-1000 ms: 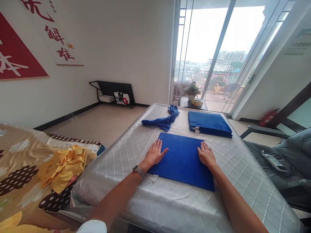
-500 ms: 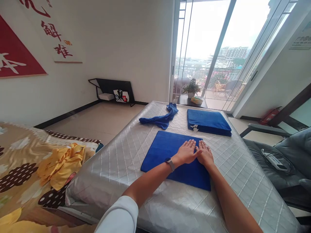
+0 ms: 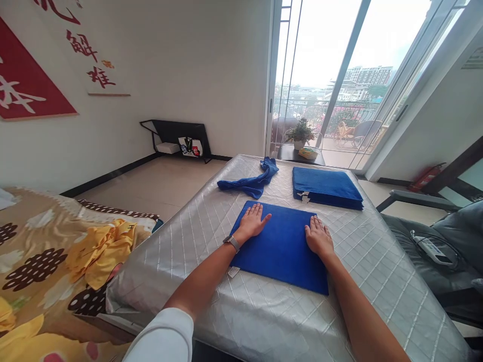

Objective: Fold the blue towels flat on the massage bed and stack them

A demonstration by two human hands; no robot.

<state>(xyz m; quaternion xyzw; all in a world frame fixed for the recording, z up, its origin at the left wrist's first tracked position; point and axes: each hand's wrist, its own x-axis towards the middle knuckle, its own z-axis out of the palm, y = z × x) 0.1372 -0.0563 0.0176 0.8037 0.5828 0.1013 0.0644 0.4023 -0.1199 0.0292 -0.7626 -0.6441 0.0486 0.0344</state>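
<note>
A folded blue cloth (image 3: 281,246) lies flat on the silver quilted mattress (image 3: 181,261), a small white tag showing at its near left corner. My left hand (image 3: 253,222), with a watch on the wrist, rests flat on the cloth's left side, thumb spread. On the right edge lies my right hand (image 3: 319,236), fingers stretched out and palm down. Neither hand grips anything. Beyond sits a stack of folded blue cloths (image 3: 326,187) with white tags along its near edge. A crumpled blue cloth (image 3: 251,182) lies to the left of that stack.
On the left is a bed with a patterned blanket (image 3: 41,241) and a yellow cloth (image 3: 107,249). A dark armchair (image 3: 407,241) holding a white power strip (image 3: 432,249) stands on the right. Past the mattress are a potted plant (image 3: 301,133) and glass sliding doors.
My left hand has slid left across the cloth, away from my right hand, to the left edge. My right hand stays at the right edge. The white corner tag now shows.
</note>
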